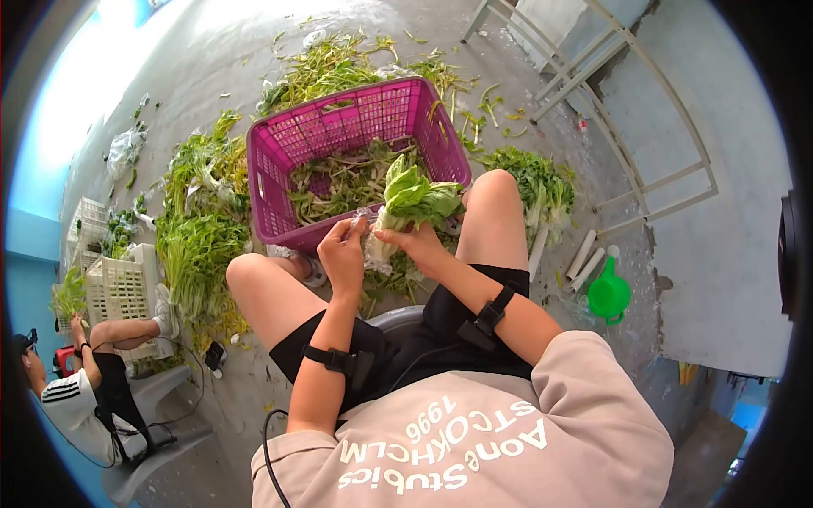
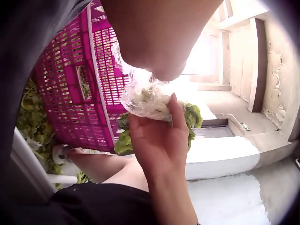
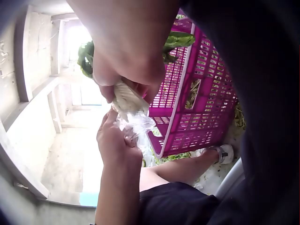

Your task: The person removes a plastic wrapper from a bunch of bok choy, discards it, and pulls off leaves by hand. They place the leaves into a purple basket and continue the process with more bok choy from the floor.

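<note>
My right hand (image 1: 421, 247) grips a head of leafy greens (image 1: 415, 195) by its pale stalk end, with the bright green leaves pointing up and away. Clear, crinkled plastic film (image 3: 136, 125) bunches at the base of the stalks. Thumb and fingers of my left hand (image 1: 341, 254) pinch this film, just left of the stalks. In the left wrist view the film (image 2: 145, 98) covers the white stalk ends, and the right palm lies beneath them. Both hands are over my lap, in front of the near rim of a magenta crate (image 1: 292, 237).
Trimmed leaves (image 1: 356, 182) lie in the crate. Piles of greens surround it on the left (image 1: 199, 245), behind (image 1: 330, 72) and at right (image 1: 533, 190). A green plastic scoop (image 1: 610, 292) and white tubes (image 1: 583, 254) lie right. Another person (image 1: 72, 406) sits left by white baskets (image 1: 118, 288).
</note>
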The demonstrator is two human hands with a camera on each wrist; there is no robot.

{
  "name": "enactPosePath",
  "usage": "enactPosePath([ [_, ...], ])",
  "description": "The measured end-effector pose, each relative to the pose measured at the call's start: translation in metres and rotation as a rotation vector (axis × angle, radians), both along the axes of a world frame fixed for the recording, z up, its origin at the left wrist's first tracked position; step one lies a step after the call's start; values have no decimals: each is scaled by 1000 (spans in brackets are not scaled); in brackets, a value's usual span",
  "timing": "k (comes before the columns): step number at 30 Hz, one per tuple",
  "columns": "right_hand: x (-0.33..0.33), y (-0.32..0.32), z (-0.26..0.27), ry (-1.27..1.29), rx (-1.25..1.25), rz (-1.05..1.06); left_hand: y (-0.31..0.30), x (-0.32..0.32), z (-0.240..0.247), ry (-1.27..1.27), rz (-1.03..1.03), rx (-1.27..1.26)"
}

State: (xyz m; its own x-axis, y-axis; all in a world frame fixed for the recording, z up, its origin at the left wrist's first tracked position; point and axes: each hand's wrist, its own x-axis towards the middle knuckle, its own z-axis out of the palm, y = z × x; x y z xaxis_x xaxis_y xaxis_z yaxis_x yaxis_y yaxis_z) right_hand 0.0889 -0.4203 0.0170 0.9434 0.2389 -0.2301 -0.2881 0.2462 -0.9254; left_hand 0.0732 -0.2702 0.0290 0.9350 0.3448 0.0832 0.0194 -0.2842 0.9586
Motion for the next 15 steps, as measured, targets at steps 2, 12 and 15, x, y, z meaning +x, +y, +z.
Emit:
enactPosePath([
  [2, -1, 1, -3, -90, -134, -78, -1, -1, -1, -10, 14, 2],
  [12, -4, 13, -25, -165, -319, -94, -19, -12, -8, -174, 23, 270],
  [15, -6, 15, -20, 66, -117, -112, -24, -8, -5, -184, 18, 263],
])
